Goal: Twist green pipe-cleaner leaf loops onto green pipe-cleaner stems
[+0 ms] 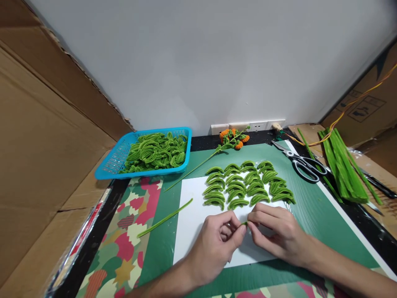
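Note:
My left hand [217,240] and my right hand [277,231] meet over a white sheet [189,231], fingertips pinched on a short green pipe cleaner [244,224]. Most of that piece is hidden by my fingers. Just beyond my hands, curved green pipe cleaner pieces [236,191] lie in several columns on the sheet and green mat. One straight pipe cleaner [166,217] rests to the left, across the sheet's edge, the mat and patterned paper.
A blue basket [190,153] at the back left holds a heap of curved green pieces. An orange pipe-cleaner flower [231,138] lies at the back. To the right are scissors [299,161], a green pipe cleaner bundle [345,169] and a black-handled knife [384,186]. Cardboard [46,103] stands left.

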`<action>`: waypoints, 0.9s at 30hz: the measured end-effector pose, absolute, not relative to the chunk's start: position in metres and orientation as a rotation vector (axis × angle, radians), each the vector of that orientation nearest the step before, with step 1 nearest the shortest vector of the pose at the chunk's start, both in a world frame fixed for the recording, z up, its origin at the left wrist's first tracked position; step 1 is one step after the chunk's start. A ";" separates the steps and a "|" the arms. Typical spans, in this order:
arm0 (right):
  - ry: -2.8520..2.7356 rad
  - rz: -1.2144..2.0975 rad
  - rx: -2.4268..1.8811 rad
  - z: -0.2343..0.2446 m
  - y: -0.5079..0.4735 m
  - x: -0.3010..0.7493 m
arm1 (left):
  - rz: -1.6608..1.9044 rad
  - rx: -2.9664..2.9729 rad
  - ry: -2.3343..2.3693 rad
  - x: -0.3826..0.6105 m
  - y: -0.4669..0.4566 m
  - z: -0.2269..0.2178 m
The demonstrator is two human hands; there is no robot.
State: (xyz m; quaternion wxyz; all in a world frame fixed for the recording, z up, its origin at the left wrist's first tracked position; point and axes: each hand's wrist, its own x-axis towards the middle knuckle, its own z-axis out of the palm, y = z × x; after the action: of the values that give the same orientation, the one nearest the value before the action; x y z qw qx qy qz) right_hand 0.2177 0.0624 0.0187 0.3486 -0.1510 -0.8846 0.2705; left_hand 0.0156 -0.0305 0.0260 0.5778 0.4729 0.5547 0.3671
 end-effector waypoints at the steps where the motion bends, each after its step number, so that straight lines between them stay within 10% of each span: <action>1: -2.285 0.701 -0.400 0.019 0.062 0.217 | 0.860 1.110 1.301 0.015 -0.030 0.026; 27: -2.241 0.223 -0.352 0.007 0.060 0.213 | 0.851 1.168 1.385 0.023 -0.030 0.036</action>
State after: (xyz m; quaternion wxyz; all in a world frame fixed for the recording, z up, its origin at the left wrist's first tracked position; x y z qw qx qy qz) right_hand 0.2125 0.0598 0.0074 0.4177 -0.1404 -0.8933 0.0888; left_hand 0.0227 -0.0296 0.0364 0.5397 0.4912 0.5825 0.3580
